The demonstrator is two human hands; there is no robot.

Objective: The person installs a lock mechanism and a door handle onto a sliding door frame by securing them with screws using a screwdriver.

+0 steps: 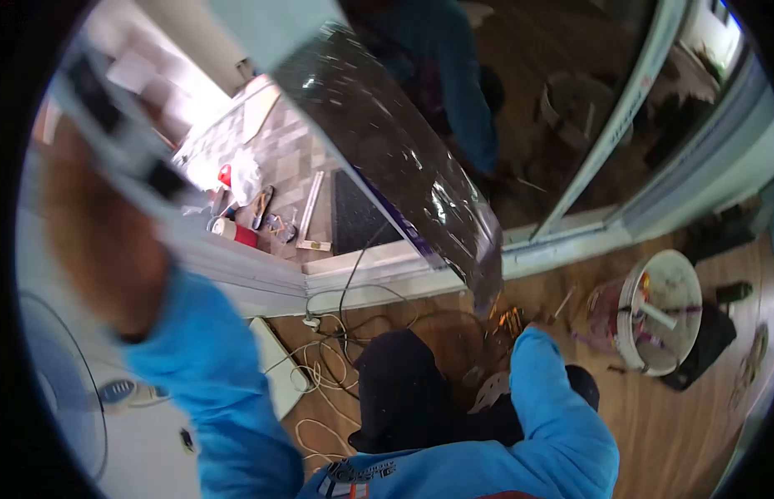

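Note:
My left hand (104, 233) is raised at the left, smeared by motion, beside a blurred pale frame with dark patches (113, 108); its fingers cannot be made out. Low near the floor, my right hand (543, 321) is by a thin light-coloured tool (563, 301), and its fingers are too small and dark to read. Just left of it lie several orange-brown pieces (510, 319). A shiny dark plastic film (404, 141) hangs from the glass door's edge, its lower end close to my right hand.
A white bucket (696, 312) with tools stands at the right, beside a black bag (707, 349). Tangled cables (325, 353) and a white panel (279, 370) lie on the wooden floor. Beyond the door sill (362, 287) are a dark mat (358, 212), sandals and a red container (235, 232).

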